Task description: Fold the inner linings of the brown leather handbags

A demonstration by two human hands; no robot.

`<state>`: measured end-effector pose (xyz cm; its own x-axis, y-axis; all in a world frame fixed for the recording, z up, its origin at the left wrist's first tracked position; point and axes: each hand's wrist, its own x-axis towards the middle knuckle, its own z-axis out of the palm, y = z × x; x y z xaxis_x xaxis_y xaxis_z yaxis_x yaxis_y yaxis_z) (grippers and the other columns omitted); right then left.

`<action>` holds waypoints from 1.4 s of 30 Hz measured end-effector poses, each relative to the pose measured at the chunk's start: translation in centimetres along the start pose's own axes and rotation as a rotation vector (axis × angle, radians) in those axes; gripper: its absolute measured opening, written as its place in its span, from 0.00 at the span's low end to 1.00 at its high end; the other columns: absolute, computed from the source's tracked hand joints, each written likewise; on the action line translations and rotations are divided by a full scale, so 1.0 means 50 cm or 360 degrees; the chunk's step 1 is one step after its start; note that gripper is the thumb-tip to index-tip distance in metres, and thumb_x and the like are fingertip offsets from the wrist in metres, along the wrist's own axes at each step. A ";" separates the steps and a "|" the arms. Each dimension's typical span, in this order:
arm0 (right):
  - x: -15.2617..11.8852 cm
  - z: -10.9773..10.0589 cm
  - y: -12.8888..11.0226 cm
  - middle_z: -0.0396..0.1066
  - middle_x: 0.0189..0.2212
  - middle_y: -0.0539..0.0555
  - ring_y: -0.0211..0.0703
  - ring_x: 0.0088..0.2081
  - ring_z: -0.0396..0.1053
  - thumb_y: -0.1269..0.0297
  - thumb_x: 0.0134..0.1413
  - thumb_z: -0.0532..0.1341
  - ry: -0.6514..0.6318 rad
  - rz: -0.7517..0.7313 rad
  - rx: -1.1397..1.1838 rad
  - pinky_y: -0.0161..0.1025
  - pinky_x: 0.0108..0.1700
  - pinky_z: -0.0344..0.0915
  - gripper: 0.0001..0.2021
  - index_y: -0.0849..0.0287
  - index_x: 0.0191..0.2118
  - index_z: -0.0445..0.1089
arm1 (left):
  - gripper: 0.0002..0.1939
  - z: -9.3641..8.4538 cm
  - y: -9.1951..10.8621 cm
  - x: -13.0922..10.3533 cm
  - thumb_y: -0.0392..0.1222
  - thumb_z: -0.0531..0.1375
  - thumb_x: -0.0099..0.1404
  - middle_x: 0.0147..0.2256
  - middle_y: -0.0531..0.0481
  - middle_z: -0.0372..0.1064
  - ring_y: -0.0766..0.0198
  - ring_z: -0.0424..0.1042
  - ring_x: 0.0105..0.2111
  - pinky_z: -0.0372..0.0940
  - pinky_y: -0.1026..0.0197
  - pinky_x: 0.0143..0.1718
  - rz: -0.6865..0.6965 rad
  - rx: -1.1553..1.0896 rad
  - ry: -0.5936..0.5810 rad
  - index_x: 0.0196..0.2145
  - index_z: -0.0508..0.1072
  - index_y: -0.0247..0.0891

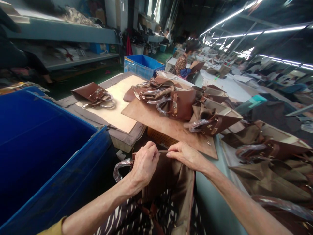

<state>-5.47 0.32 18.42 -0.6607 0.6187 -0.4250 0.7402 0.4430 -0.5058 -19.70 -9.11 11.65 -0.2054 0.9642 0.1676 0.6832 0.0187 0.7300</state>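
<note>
A brown handbag point(156, 182) with an olive-brown lining rests on the lap, over black and white patterned cloth. Both hands pinch its upper edge, a short gap apart. My left hand point(146, 163) is curled closed on the edge near a plastic-wrapped handle point(121, 168). To its right, my right hand point(184, 155) holds the same edge between thumb and fingers, beside the lining. The bag's lower part is partly hidden by my left forearm.
Blue bins stand at the left point(49, 130) and behind point(144, 63). Brown bags point(182, 106) crowd a brown board point(156, 120) ahead; one bag point(91, 94) lies on a pale padded surface point(117, 98). More bags point(276, 147) fill the right table. A person point(182, 63) sits beyond.
</note>
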 end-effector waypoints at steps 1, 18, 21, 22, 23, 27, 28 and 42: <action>0.000 0.000 -0.001 0.58 0.16 0.46 0.34 0.23 0.56 0.57 0.50 0.55 0.0004 0.0001 -0.0009 0.32 0.24 0.47 0.14 0.61 0.22 0.68 | 0.08 0.000 0.001 0.000 0.32 0.53 0.59 0.29 0.54 0.62 0.68 0.63 0.28 0.56 0.66 0.30 0.0002 0.0014 -0.0004 0.22 0.62 0.37; -0.001 -0.003 -0.004 0.57 0.16 0.45 0.34 0.22 0.56 0.59 0.49 0.55 0.0025 -0.0023 -0.0034 0.33 0.25 0.47 0.13 0.60 0.20 0.68 | 0.07 -0.026 0.004 0.028 0.34 0.54 0.55 0.25 0.55 0.66 0.65 0.64 0.25 0.51 0.66 0.25 -0.0168 0.0130 -0.0201 0.33 0.66 0.41; -0.004 -0.004 0.010 0.56 0.16 0.45 0.34 0.22 0.54 0.59 0.48 0.56 -0.0048 -0.0048 0.0106 0.32 0.24 0.47 0.13 0.61 0.22 0.70 | 0.13 -0.049 0.006 0.049 0.34 0.52 0.56 0.28 0.53 0.69 0.64 0.66 0.28 0.53 0.66 0.27 0.0016 0.0013 -0.0515 0.38 0.70 0.41; -0.007 -0.006 0.015 0.57 0.16 0.45 0.34 0.22 0.54 0.59 0.48 0.56 -0.0077 -0.0053 0.0160 0.32 0.24 0.47 0.12 0.61 0.23 0.70 | 0.13 -0.058 0.009 0.057 0.34 0.51 0.57 0.27 0.53 0.69 0.65 0.66 0.27 0.53 0.66 0.27 0.0109 -0.0049 -0.0676 0.37 0.72 0.40; -0.011 -0.008 0.018 0.57 0.17 0.46 0.34 0.22 0.54 0.60 0.48 0.56 -0.0105 -0.0058 0.0209 0.32 0.24 0.48 0.12 0.61 0.24 0.71 | 0.13 -0.068 0.013 0.065 0.34 0.50 0.57 0.26 0.53 0.69 0.66 0.65 0.26 0.53 0.67 0.26 0.0189 -0.0112 -0.0839 0.34 0.73 0.39; -0.030 -0.026 0.020 0.63 0.20 0.46 0.34 0.24 0.57 0.62 0.47 0.57 -0.0192 -0.0104 0.0331 0.31 0.26 0.51 0.10 0.62 0.28 0.74 | 0.13 -0.106 0.035 0.085 0.35 0.49 0.56 0.23 0.56 0.65 0.70 0.61 0.23 0.51 0.70 0.22 0.0289 -0.0301 -0.1205 0.31 0.74 0.35; -0.033 -0.031 0.019 0.64 0.21 0.47 0.35 0.25 0.58 0.62 0.47 0.57 -0.0197 -0.0130 0.0337 0.31 0.27 0.52 0.10 0.61 0.29 0.74 | 0.13 -0.113 0.040 0.086 0.35 0.49 0.56 0.22 0.56 0.64 0.70 0.60 0.22 0.51 0.70 0.22 0.0277 -0.0337 -0.1244 0.31 0.73 0.35; -0.082 -0.010 -0.048 0.74 0.31 0.52 0.43 0.36 0.68 0.68 0.51 0.56 0.0130 -0.0353 -0.0606 0.35 0.36 0.54 0.07 0.57 0.34 0.71 | 0.13 -0.103 0.079 0.033 0.40 0.48 0.57 0.19 0.57 0.53 0.71 0.54 0.22 0.47 0.69 0.21 -0.0002 -0.0411 -0.1127 0.22 0.69 0.33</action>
<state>-4.47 -2.98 21.75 -0.8081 0.5240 -0.2691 0.5848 0.7686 -0.2593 -20.94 -8.81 18.21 0.3532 0.9053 -0.2362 0.4794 0.0417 0.8766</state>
